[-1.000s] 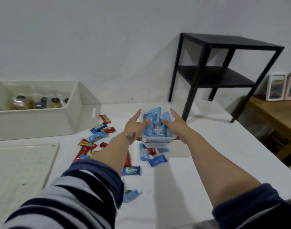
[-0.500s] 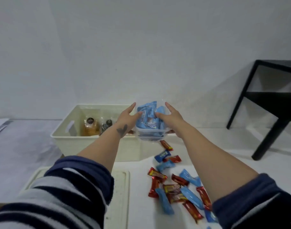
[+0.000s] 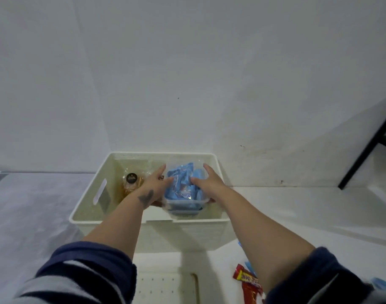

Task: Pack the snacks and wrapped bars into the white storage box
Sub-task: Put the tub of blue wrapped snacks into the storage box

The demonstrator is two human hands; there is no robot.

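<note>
Both the left hand (image 3: 157, 187) and right hand (image 3: 206, 184) grip a clear tub (image 3: 184, 200) of blue wrapped bars (image 3: 180, 187) inside the white storage box (image 3: 113, 167), beside a bagged snack (image 3: 130, 183).

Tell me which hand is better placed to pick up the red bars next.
Probably the right hand. The red bars lie at the lower right, beside the right forearm. The left hand would have to cross over. Both hands hold the clear tub inside the white box.
</note>
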